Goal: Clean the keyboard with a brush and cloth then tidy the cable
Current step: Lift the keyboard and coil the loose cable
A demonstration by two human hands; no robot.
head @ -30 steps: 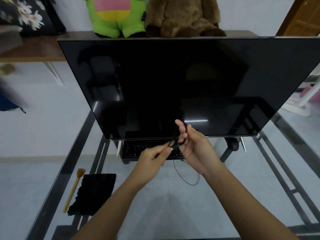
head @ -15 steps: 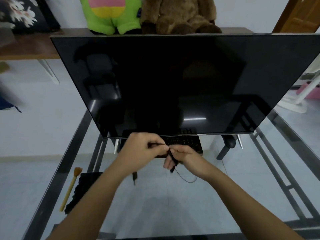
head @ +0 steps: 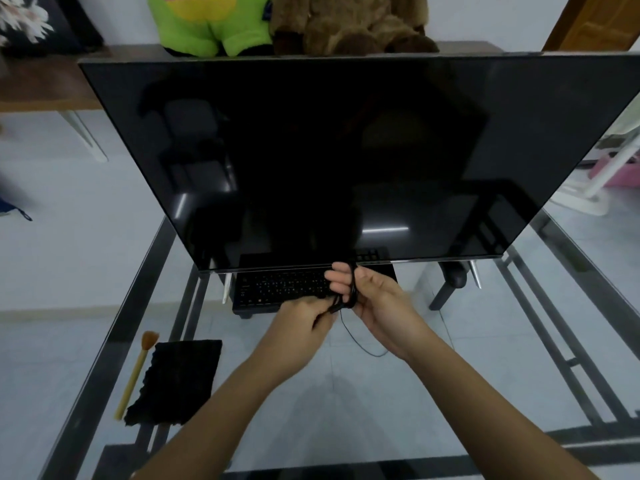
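A black keyboard (head: 277,289) lies on the glass table under the monitor's lower edge, partly hidden by my hands. Its thin black cable (head: 360,344) trails in a loop over the glass and rises into my hands. My right hand (head: 374,299) holds several coils of the cable wound around its fingers. My left hand (head: 308,315) pinches the cable's free end just left of the coils. A brush (head: 136,370) with a pale wooden handle and a black cloth (head: 176,382) lie side by side at the table's left.
A large dark monitor (head: 346,161) tilts over the back of the glass table (head: 311,410), standing on silver feet. The table's dark metal frame (head: 114,334) runs along the left and right. A green plush toy (head: 211,22) and a brown one (head: 349,22) sit behind.
My hands have come up from the glass toward the keyboard's front. The right hand now has cable coils around its fingers, and the left hand has moved lower left, pulling the free end.
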